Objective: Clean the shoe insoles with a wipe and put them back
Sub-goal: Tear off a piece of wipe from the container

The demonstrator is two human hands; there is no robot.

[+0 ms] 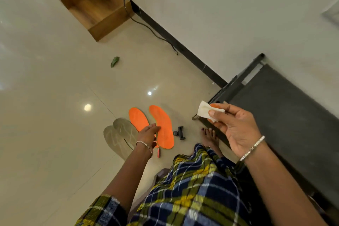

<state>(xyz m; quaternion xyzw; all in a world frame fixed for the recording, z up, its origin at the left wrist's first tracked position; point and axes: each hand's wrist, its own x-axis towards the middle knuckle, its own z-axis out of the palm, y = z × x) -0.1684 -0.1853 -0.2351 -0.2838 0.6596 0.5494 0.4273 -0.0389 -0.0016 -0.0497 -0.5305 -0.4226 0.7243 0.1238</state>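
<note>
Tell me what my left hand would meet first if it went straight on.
Probably the orange insole nearer the dumbbell: the left hand points at its edge and may be touching it, though depth is unclear.

Single view: a wide-angle camera worn on the head, aimed forward and steeply down at the tiled floor (55,134). The frame is rolled, so the wall (238,14) runs diagonally across the top right. The right hand (236,126) sits close to the lens; the left hand (148,132) reaches farther out, apparently near floor level.
</note>
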